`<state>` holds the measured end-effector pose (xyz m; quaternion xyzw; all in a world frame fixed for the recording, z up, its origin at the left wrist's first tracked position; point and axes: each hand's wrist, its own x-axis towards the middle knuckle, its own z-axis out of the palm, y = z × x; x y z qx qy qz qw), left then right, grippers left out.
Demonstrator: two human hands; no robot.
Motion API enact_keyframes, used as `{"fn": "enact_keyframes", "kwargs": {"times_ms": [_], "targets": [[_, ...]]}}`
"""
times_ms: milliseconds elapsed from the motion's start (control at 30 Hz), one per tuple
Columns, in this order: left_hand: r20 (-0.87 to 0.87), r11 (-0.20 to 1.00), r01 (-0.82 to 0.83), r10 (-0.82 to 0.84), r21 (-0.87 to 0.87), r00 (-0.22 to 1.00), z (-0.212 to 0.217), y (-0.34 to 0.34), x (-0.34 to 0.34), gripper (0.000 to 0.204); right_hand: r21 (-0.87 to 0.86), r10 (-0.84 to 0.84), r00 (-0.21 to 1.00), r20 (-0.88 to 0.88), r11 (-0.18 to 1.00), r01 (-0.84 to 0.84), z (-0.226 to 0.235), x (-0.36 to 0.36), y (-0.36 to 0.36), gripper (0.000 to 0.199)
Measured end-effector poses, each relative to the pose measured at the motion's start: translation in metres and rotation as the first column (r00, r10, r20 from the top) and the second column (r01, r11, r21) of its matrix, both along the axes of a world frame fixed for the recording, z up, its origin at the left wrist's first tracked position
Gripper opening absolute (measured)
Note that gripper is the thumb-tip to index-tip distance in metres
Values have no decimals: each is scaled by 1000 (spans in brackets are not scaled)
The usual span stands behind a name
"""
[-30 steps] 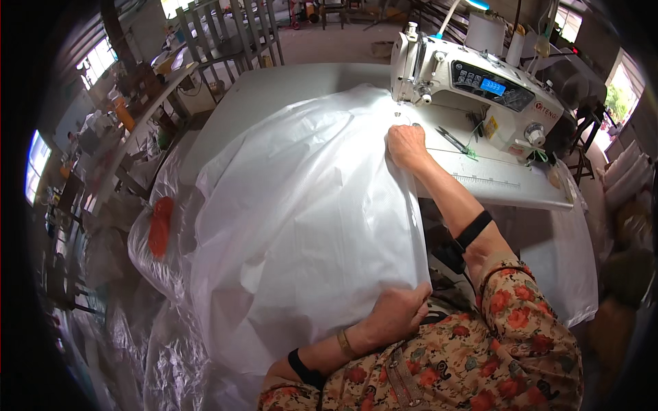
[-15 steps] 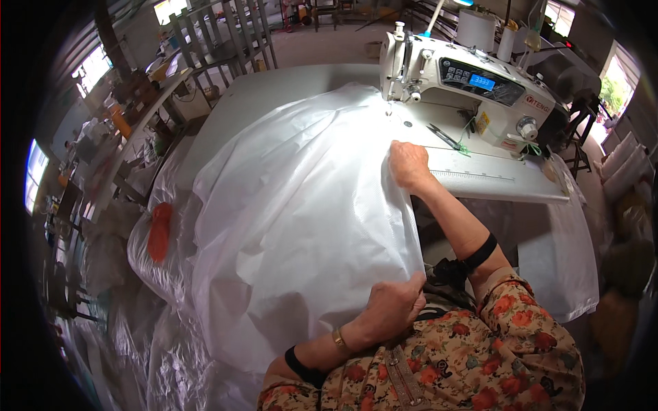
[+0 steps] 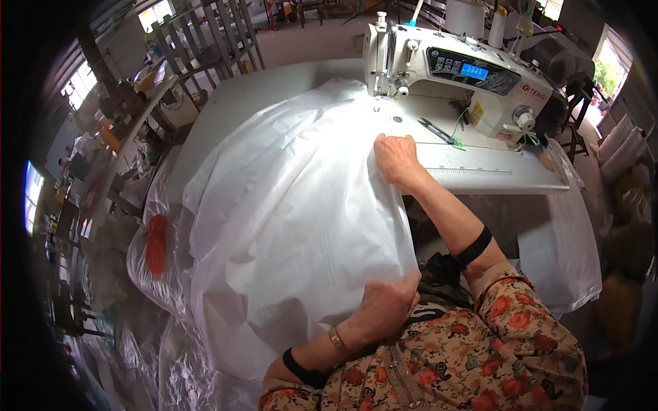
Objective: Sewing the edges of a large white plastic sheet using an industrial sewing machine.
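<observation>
My right hand (image 3: 396,159) lay flat on the white fabric (image 3: 288,212) near the sewing machine (image 3: 452,68), needle hard to see, my left hand (image 3: 384,307) gripped the fabric's near edge, fingertips hidden.

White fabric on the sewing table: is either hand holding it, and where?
Both. The left hand grips the large white thin fabric sheet at its near edge by the lap; the right hand presses flat on its right edge near the white sewing machine.

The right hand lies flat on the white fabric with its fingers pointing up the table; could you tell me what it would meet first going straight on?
Probably the sewing machine's needle area, with the right hand sliding along the white fabric; depth is unclear.
</observation>
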<state>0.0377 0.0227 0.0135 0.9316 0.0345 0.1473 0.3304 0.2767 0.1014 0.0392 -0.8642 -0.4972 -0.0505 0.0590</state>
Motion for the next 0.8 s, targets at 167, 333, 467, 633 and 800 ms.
{"fn": "enact_keyframes", "kwargs": {"times_ms": [167, 333, 467, 633, 800], "targets": [[52, 999, -14, 11, 46, 999, 4, 14, 14, 16, -9, -11, 998, 58, 1000, 11, -5, 22, 19, 8], [-8, 990, -64, 66, 123, 998, 9, 24, 33, 16, -55, 31, 994, 103, 998, -25, -7, 38, 34, 7], [-33, 984, -121, 126, 129, 991, -2, 26, 42, 14, 60, -22, 987, 158, 998, 13, -13, 40, 37, 12], [41, 980, -180, 177, 80, 983, -17, 14, 38, 13, 127, -17, 999, 46, 992, 11, -13, 23, 5, 14], [98, 984, -177, 173, 35, 980, -3, 10, 36, 13, 122, -35, 999, 15, 992, 33, -14, -11, -27, 12]]}}
